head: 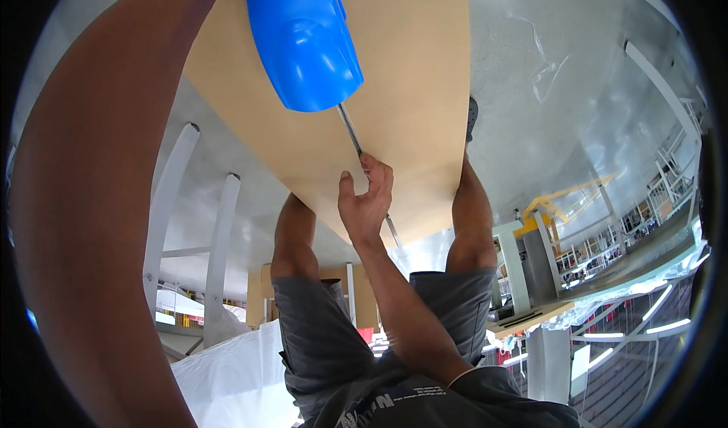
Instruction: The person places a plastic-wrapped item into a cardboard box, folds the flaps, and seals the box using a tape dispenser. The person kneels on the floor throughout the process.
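A glossy blue plastic housing [307, 47] is at the upper middle, its top cut off by the picture's rim. A thin metal rod [349, 126] runs from its lower end towards me. My right hand [367, 200] has its fingers curled on this rod, with the thumb standing apart. More of the rod shows beyond the wrist. Beneath lies a large brown cardboard-like sheet [415, 87], reaching down between my knees. My left arm rises along the left side; its hand is out of view past the top rim, near the blue housing.
White metal frame legs [219, 246] stand at the left on a smooth grey floor [529, 138]. A strand of clear plastic [543, 75] lies on the floor at the right. Further right are a yellow frame [537, 206] and white racks. White sheeting [233, 365] hangs at the lower left.
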Demonstrator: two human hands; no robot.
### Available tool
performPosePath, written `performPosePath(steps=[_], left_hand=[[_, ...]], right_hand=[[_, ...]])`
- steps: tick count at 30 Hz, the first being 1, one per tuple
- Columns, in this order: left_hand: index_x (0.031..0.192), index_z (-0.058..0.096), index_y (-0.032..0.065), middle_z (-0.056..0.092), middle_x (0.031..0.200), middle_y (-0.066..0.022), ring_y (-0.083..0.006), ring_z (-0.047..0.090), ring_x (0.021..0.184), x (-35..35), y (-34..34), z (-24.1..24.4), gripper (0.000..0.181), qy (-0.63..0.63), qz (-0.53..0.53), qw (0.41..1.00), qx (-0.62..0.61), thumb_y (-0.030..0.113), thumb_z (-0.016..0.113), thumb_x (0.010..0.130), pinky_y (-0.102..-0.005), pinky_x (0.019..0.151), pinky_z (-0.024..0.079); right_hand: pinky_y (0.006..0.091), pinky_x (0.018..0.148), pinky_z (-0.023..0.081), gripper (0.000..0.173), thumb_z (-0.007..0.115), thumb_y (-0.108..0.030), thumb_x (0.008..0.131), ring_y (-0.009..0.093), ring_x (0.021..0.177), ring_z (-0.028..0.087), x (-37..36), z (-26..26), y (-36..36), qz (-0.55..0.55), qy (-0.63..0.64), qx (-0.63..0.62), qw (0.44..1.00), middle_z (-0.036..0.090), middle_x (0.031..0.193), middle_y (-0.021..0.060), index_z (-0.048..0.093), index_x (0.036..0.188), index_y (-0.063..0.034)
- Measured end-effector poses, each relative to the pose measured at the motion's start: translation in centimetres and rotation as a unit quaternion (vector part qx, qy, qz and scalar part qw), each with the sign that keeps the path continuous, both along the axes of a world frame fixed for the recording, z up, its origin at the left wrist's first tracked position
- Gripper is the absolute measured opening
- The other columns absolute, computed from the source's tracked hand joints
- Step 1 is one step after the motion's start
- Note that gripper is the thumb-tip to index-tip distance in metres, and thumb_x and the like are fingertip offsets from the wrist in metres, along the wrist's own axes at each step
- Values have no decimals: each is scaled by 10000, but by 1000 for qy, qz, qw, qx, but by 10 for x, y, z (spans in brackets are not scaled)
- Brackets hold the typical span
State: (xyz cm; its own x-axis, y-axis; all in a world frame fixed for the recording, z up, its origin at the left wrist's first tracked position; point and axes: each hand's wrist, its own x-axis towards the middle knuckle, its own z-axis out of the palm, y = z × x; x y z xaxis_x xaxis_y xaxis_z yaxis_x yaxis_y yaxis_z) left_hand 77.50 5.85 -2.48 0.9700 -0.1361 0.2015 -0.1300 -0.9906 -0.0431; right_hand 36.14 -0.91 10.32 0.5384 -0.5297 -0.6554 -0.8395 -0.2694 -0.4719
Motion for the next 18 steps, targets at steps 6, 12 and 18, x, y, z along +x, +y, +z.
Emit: performPosePath(steps=[6,12,18], left_hand=[[1637,240,102,184,1705,-188,-385,158,1572,-5,-3,0,818,0,-1,1000,-13,561,476,1002,-638,1244,95],[1640,236,112,177,1709,-179,-388,155,1572,-5,-5,4,819,26,9,1000,-8,565,477,1002,-637,1245,99],[1637,248,119,187,1708,-174,-389,166,1569,0,2,-11,817,-18,-9,1000,-11,565,489,997,-637,1241,110]], right_hand=[[462,990,466,418,688,-43,820,352,1132,570,1,-3,-1,-15,-3,16,1000,575,1143,161,618,1231,-8],[477,974,473,393,701,-81,800,361,1121,574,24,1,6,-40,85,-13,995,582,1148,173,610,1174,0],[496,956,465,402,711,-156,786,365,1126,563,25,3,6,-21,126,-16,992,576,1165,157,628,1153,-16]])
